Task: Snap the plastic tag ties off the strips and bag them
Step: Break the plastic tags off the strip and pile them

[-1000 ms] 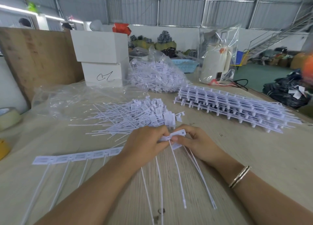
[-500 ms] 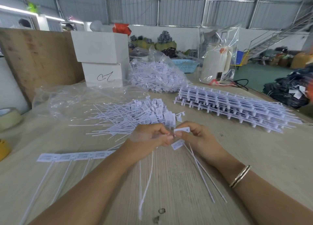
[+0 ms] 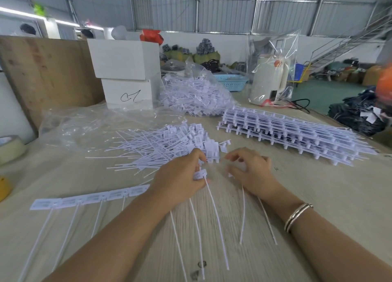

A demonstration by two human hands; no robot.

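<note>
Left hand [image 3: 180, 178] pinching strip [image 3: 91, 199], right hand [image 3: 252, 171] gripping ties [image 3: 242, 216]

I see my left hand [image 3: 180, 182] pinching the white plastic strip of tag ties [image 3: 89, 199] at its right end, thin tails trailing toward me over the pale wooden desk [image 3: 318, 186]. My right hand [image 3: 250, 171] curls round separated ties (blurred). A loose heap of white ties [image 3: 169, 145] lies just beyond.

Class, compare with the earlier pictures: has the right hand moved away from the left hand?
Yes. The right hand has pulled rightward, apart from the left hand, judged against the loose tie pile behind them.
</note>
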